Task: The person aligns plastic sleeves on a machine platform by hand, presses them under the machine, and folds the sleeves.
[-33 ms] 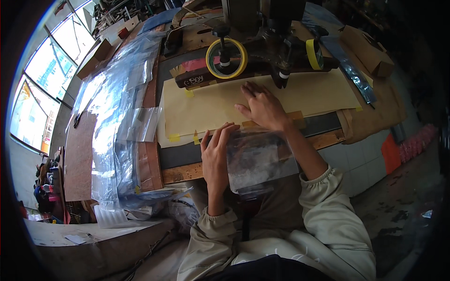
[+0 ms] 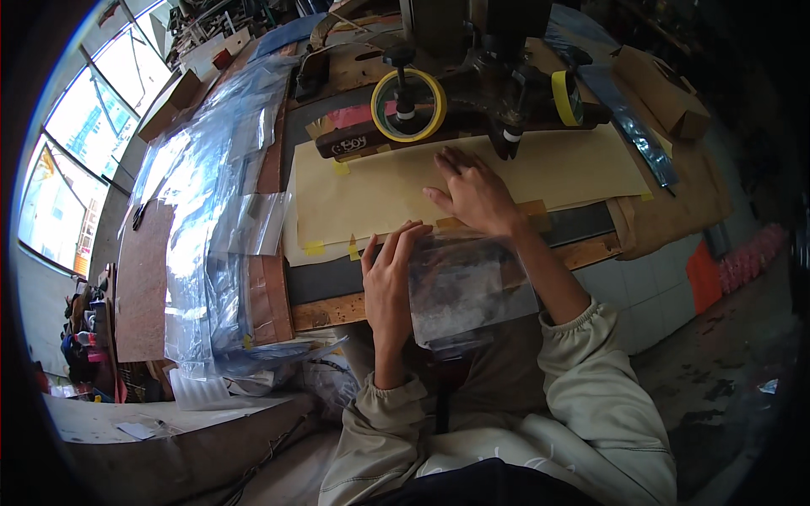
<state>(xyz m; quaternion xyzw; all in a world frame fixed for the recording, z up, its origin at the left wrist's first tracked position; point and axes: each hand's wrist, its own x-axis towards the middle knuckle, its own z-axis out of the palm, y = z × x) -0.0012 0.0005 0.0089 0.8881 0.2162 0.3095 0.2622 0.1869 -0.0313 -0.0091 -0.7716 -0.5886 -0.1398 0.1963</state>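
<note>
Note, at the near edge of the bench (image 2: pixel 331 314), clear plastic film (image 2: pixel 462 299), probably light, limp and slippery, best taken by its side edges, with left hand (image 2: pixel 389 282) curved at its far left corner, pinch impossible to tell, and, farther, right hand (image 2: pixel 474 196) flat, thumb apart from fingers, on a beige sheet (image 2: pixel 363 198).

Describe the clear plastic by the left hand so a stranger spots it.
Find the workbench, then the broad cream sheet on it. Between the left hand and right forearm, the clear plastic piece overhangs the front edge. It is squarish, unlike the long glossy plastic pile to the left.
</note>
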